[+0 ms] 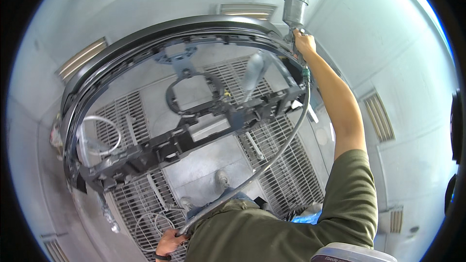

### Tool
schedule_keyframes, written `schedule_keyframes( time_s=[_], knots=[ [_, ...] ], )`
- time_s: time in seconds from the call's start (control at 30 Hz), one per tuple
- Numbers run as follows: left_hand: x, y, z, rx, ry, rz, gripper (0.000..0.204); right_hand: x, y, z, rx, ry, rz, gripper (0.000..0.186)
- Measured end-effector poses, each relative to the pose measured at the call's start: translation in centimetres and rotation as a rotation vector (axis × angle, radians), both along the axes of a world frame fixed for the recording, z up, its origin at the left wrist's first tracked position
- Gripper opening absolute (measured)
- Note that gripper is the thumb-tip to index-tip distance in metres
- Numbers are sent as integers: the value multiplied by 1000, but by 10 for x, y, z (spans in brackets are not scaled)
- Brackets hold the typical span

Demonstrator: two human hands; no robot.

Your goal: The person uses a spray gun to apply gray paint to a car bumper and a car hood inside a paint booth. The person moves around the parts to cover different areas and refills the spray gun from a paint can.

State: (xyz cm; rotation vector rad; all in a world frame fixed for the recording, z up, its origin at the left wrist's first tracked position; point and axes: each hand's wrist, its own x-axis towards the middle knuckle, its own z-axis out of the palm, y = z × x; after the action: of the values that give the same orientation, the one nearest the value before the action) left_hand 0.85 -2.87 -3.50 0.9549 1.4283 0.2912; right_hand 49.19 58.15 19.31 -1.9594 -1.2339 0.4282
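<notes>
My right hand (305,42) is closed round a spray gun (294,10) with a grey cup on top, held at arm's length by the far right end of a dark car bumper (170,30). From a green fitting under the gun, a grey air hose (281,151) runs down across my front. Low beside my left hip, my left hand (170,242) is closed on that hose. The bumper's glossy outer side faces away from me. Its black inner frame (160,149), with a round bracket (194,92), lies nearer to me.
Metal floor grates (286,174) lie beneath the bumper and around my feet. Pale walls with slatted vents (377,116) surround the space. A loop of pale hose (155,224) rests on the floor near my left hand. Blue material (307,218) shows behind my right side.
</notes>
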Motion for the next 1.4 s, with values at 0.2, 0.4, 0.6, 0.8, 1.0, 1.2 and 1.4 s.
schedule_keyframes(
  time_s=[0.2,0.4,0.6,0.8,1.0,1.2,1.4],
  knots=[
    [-10,-78,-2,-88,-119,413,25,-209,-25,28,-64,99,429,44],
    [-32,-149,-30,42,-83,618,28,-405,-112,42,-113,29,819,48],
    [-38,-218,-85,23,-80,761,28,-566,-234,45,-106,-37,1158,46],
    [-39,-264,-142,13,-124,858,19,-672,-343,33,-119,-246,1467,48],
    [-28,-266,-158,173,-140,785,12,-702,-378,14,-276,-132,1710,45],
    [-24,-232,-151,0,-297,850,16,-643,-303,39,-136,-195,1369,47],
    [-9,-185,-153,-92,-342,794,31,-453,-225,88,62,-66,845,50]
  ],
)
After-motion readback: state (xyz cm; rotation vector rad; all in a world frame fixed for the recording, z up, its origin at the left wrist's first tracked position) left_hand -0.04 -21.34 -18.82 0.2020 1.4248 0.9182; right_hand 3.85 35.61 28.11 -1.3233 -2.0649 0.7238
